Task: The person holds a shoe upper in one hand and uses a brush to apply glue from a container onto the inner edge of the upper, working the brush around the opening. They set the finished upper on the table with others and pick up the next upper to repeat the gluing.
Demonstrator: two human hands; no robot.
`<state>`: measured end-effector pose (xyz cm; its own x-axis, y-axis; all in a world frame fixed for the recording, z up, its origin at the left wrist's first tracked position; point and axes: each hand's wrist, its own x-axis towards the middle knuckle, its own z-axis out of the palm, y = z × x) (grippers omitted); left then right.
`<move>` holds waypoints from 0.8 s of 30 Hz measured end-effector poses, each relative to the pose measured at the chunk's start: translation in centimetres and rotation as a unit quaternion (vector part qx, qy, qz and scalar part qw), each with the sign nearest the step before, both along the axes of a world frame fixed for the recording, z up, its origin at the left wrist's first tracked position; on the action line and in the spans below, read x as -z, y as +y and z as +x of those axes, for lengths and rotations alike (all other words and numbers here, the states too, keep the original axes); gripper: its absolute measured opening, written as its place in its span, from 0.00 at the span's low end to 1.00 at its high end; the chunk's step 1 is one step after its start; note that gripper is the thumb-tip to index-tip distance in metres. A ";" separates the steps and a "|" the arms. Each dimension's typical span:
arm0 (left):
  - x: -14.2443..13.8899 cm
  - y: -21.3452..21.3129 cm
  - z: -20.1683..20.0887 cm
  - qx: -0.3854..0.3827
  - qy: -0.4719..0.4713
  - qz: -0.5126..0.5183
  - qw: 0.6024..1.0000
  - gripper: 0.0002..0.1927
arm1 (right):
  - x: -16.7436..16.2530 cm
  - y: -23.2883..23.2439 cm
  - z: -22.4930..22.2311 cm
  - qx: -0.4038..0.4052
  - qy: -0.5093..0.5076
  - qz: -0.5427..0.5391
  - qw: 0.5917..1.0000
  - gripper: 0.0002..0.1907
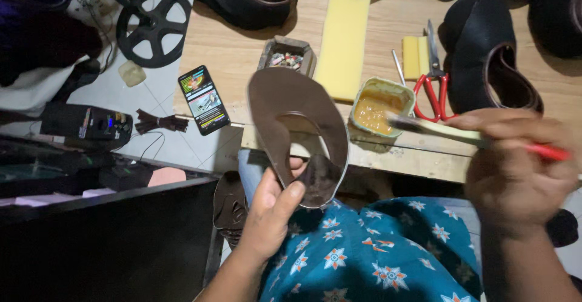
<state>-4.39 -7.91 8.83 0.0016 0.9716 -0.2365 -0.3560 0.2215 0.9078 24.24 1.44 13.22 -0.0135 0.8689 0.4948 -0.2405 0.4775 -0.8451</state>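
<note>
Pinching the brown leather shoe upper (297, 132) at its near end, your left hand (270, 214) tilts its inner face toward you, held above your lap so it can be coated. Your right hand (518, 169) grips the red-handled brush (473, 137), its bristles over the open glue tub (381, 107) just right of the upper. Red scissors (431, 87) lie beyond.

Bits lying round my wooden bench (242, 47)

My phone (204, 99) lies at its edge, red scissors (431, 90) beside yellow foam (342, 35), dark hats (485, 53) beyond, a small tray (288, 56) of oddments.
</note>
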 end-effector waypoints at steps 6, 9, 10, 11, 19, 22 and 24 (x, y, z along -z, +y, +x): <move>-1.5 2.3 0.2 0.011 0.038 0.065 0.997 0.30 | 2.6 1.4 7.1 0.144 -0.270 -0.215 0.928 0.13; -2.2 4.5 0.9 0.010 0.093 0.069 0.993 0.32 | 5.6 2.3 8.6 0.119 -0.536 -0.204 0.811 0.19; -2.4 5.3 1.2 0.017 0.101 0.100 0.990 0.30 | 6.7 2.2 8.7 0.111 -0.559 -0.188 0.800 0.21; -2.8 6.2 1.5 0.023 0.109 0.130 0.985 0.27 | 7.3 2.4 8.9 0.106 -0.588 -0.217 0.772 0.21; -4.4 15.2 4.6 0.003 0.037 0.148 0.988 0.25 | 7.8 3.6 13.6 0.103 -0.756 -0.366 0.533 0.26; -4.8 19.6 5.3 -0.002 0.033 0.165 0.986 0.24 | 7.0 5.6 17.9 0.137 -0.723 -0.437 0.517 0.27; -4.9 23.5 5.7 -0.006 0.014 0.116 0.993 0.25 | 7.3 7.3 20.3 0.153 -0.698 -0.442 0.542 0.32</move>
<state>1.32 15.62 13.77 -0.0141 0.9999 -0.0062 -0.3304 0.0012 0.9438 44.53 8.74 5.95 0.3731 0.8258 -0.4228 0.9043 -0.4256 -0.0334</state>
